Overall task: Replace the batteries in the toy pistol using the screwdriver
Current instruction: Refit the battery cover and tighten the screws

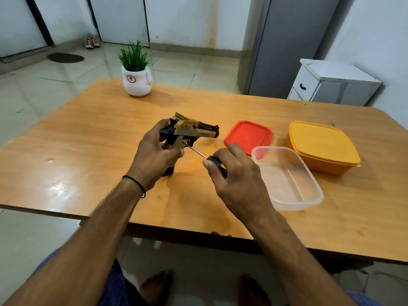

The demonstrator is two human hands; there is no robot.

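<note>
While both forearms reach forward over the near edge of the wooden table (88,133), my left hand (154,157) is wrapped around the grip of the toy pistol (189,131), thumb lying across the side of the grip, wrist bent slightly inward, a thin black band (135,184) around that wrist. Pistol stands with grip down, its base touching the tabletop under my left palm; barrel points away from that hand toward the right. My right hand (236,180) is clenched around the black-and-yellow handle of the screwdriver (205,157), thumb pressed along the handle. Shaft slants up and to the left from that fist; tip meets the side of the grip just above my left thumb. Whether the tip is seated in a screw, I cannot tell. Just right of my right hand: a clear container (287,177), open, its near corner partly hidden behind my knuckles. Beyond it, a red lid (248,135) lies flat, near the pistol's muzzle. Farther right, an orange lidded box (322,146), close to the clear one. Well ahead of my left hand, a potted plant (135,74) by the far edge. Open tabletop left of my left hand and between my wrists and the near edge.
</note>
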